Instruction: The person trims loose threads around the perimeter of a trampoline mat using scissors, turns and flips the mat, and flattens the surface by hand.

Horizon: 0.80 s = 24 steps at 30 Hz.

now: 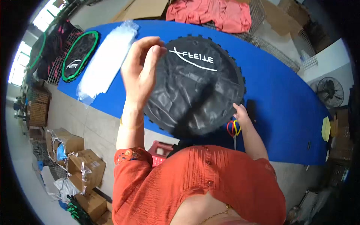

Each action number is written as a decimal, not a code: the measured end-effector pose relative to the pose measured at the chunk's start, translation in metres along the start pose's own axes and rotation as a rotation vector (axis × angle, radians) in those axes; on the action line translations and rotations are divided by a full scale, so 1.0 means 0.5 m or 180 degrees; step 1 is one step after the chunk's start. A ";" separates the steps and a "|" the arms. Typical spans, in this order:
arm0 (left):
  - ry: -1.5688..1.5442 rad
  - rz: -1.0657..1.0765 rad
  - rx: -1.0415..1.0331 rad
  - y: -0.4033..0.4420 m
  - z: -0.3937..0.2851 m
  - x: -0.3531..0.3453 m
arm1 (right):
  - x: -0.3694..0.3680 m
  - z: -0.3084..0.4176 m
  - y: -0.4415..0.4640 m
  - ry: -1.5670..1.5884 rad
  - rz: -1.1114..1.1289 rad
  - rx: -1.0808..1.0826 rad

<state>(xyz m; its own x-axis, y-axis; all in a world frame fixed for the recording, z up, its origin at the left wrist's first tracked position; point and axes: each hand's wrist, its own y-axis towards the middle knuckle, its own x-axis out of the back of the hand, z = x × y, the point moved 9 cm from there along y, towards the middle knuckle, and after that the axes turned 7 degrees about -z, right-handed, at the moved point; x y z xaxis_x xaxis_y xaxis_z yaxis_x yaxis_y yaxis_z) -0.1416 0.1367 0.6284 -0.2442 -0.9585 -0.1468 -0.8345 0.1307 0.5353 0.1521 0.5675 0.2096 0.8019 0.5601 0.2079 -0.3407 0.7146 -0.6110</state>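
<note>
A round black trampoline mat [180, 90] with white lettering and tabs around its rim lies on the blue table [273, 93]. My left hand [142, 69] is raised over the mat's left side, its fingers loosely bent and apart from the thumb, with nothing visible in it. At the mat's lower right edge, my right hand [241, 113] pinches the rim between thumb and fingers. Scissors [233, 128] with red and yellow handles lie just below that hand. A dark shadow crosses the mat's middle.
To the left are a stack of clear plastic bags [108, 60] and a green-rimmed mat [80, 56]. Pink cloth [210, 15] lies beyond the table. Cardboard boxes [85, 170] stand on the floor at left; a fan [330, 92] is at right.
</note>
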 end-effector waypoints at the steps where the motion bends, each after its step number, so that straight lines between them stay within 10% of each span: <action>1: -0.0014 0.0154 -0.0192 -0.055 -0.070 0.001 | 0.014 -0.103 0.077 -0.0042 0.0180 -0.0127; 3: 0.0460 0.0339 -0.1353 -0.138 -0.233 -0.021 | 0.063 -0.170 0.106 -0.0711 0.0215 -0.0491; 7: -0.1600 0.0823 -0.1282 -0.249 -0.393 -0.053 | 0.126 -0.140 0.048 -0.0680 0.0788 -0.0480; 11: -0.1526 0.0195 -0.1772 -0.345 -0.478 -0.161 | 0.233 -0.141 0.066 -0.1086 0.1026 -0.0118; 15: -0.2824 0.1779 -0.1390 -0.377 -0.482 -0.212 | 0.408 -0.178 0.109 -0.1855 0.0867 0.0435; 24: -0.3238 0.2288 -0.1251 -0.467 -0.518 -0.286 | 0.978 -0.549 0.167 -0.1733 -0.0385 -0.0466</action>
<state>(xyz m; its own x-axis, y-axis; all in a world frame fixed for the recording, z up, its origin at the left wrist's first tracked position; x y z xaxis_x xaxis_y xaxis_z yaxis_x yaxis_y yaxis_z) 0.2160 0.1779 0.7398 -0.9788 -0.0635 -0.1949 -0.2049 0.2822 0.9372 0.6506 0.7859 0.0506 0.4494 0.6407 0.6225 -0.1595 0.7432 -0.6498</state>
